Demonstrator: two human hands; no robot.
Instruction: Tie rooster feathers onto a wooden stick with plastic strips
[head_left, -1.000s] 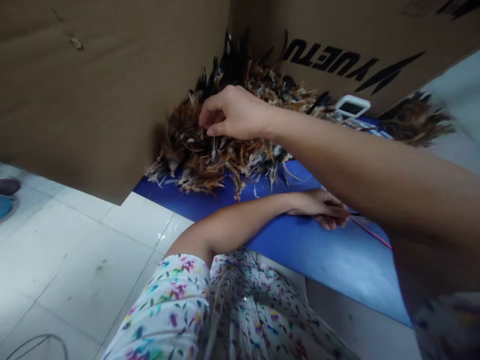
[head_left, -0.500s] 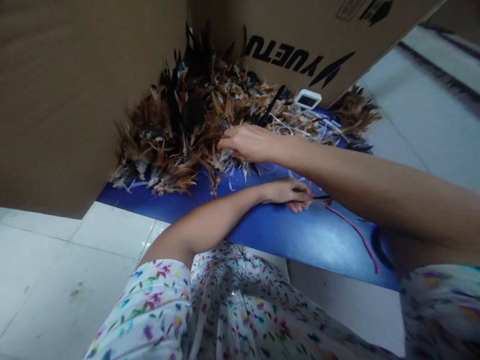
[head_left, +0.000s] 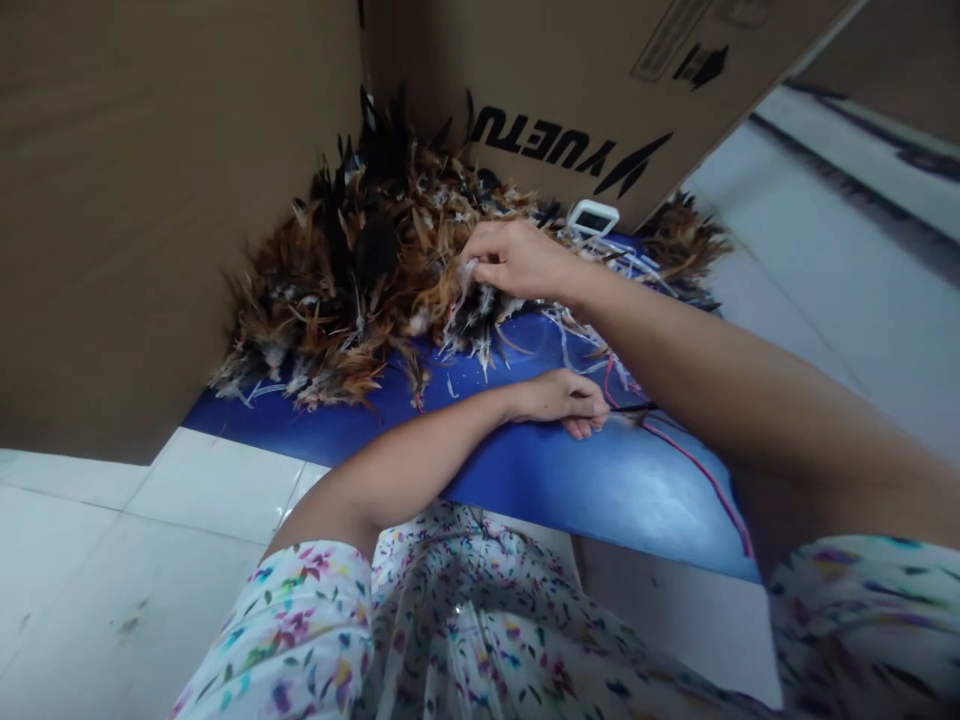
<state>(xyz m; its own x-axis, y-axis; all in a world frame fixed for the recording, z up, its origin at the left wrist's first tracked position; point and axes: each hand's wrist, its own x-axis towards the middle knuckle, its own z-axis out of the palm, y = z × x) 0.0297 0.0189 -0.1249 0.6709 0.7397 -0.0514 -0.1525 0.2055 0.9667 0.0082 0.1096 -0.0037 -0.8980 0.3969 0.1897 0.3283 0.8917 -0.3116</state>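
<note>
My left hand [head_left: 562,398] rests low over the blue tabletop [head_left: 517,465], its fingers closed on a dark, slender feather [head_left: 631,408] that sticks out to the right. A pink cord [head_left: 701,470] lies beside that feather and curves toward the table's near right side. Further up, my right hand [head_left: 517,262] is at the right part of a heap of brown, black and white feathers [head_left: 315,290]. Its thumb and index finger are pinched on a pale, wispy feather [head_left: 468,276], partly hidden by the fingers.
Two cardboard box walls enclose the heap: a plain one [head_left: 150,220] at left and a lettered one [head_left: 547,80] behind. A small white device with a dark screen [head_left: 593,218] stands behind white strips [head_left: 637,262]. Another feather bunch [head_left: 686,238] lies at far right.
The view has swung to the right. My right hand has moved from the middle of the heap to its right part and now pinches a pale feather. My left hand keeps its hold.
</note>
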